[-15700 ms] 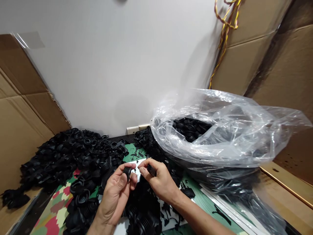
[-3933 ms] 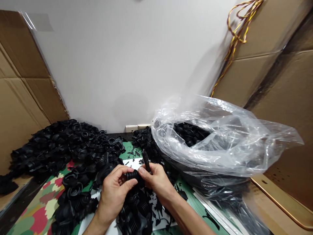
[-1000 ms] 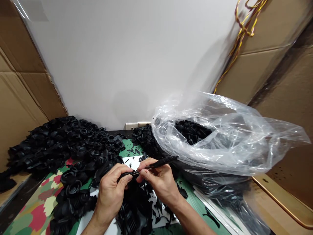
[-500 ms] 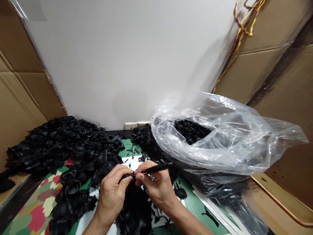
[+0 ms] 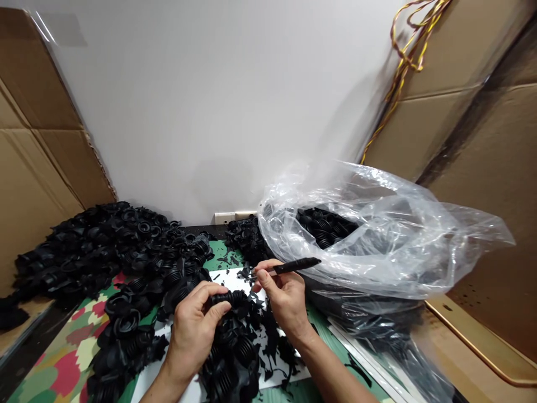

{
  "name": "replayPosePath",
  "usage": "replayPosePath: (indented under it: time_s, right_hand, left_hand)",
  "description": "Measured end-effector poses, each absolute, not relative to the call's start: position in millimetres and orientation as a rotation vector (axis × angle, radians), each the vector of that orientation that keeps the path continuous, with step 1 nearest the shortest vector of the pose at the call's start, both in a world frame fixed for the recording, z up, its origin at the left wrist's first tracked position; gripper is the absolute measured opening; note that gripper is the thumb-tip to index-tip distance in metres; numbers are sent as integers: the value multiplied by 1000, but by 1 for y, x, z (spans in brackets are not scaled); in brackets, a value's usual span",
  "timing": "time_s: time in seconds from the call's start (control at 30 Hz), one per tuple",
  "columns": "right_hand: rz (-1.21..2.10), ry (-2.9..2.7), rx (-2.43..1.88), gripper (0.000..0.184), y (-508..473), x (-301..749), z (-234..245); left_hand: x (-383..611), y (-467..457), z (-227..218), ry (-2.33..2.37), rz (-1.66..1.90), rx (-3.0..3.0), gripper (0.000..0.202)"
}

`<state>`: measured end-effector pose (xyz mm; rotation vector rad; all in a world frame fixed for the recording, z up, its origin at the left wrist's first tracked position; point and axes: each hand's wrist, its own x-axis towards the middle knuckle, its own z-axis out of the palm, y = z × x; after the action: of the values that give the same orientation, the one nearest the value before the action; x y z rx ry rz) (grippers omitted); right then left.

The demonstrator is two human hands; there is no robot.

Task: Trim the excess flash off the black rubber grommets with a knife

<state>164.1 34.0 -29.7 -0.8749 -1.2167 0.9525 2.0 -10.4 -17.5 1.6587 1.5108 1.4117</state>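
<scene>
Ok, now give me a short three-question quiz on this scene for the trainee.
1. True or false: the left hand grips a ribbed black rubber bellows.

2. Multiple choice: what lies under the black scraps below the hands?
A. A white sheet
B. A folded towel
C. A metal tray

3. Fill in the blank: the slim black pen-like tool is held in the ____ hand.

Key:
1. True
2. A
3. Right: the right hand holds it between thumb and fingers.
</scene>
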Motion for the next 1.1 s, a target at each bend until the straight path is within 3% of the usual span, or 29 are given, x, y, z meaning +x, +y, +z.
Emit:
replayPosePath:
  time_s: [0.27,0.43,0.67,1.1]
  right_hand:
    - [1453,-1341,-750,37,27,156,-25]
    - [1374,-1495,-830,29,21,149,-24]
    - [1606,-1270,-720,38,27,148,-32]
    - [1620,-1239,-718,37,28,146,-36]
  left_hand:
    - [1,-11,-18,1493,1440,1570,9]
    - [1,-11,-17,1484,1468,1644,14]
    - [3,-8,-9,1493,1326,1192,34]
    - [3,-8,-3,1452,1385,1181,29]
